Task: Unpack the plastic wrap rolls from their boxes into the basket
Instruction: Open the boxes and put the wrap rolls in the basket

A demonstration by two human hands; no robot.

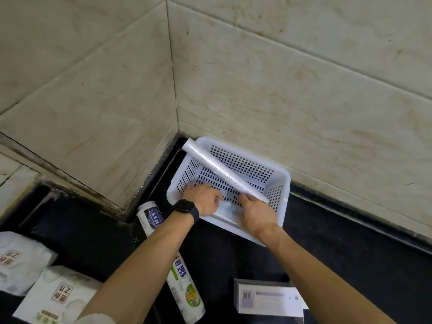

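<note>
1. White perforated plastic makes up the basket [287, 183], and both hands are down inside it near its front wall.
2. One bare plastic wrap roll [219, 168] lies slantwise in the basket. Its far end is propped on the basket's far-left corner rim and sticks out past it, while its near end sits low by the front-right side.
3. The right hand [257, 213] has fairly straight fingers lying against that low end, not wrapped round it. The left hand [203, 199] has fingers curled down onto a pale see-through item [228, 210] on the basket floor; whether it grips it I cannot tell.
4. The step in hand looks like settling the roll flat. Lift the propped end off the rim, turn the roll along the basket's longest line, and lower it.
5. Press gently, because the film dents and the roll may spring out again.
6. A labelled roll [184, 284] and a box [268, 299] wait outside the basket, nearer the person.
</note>
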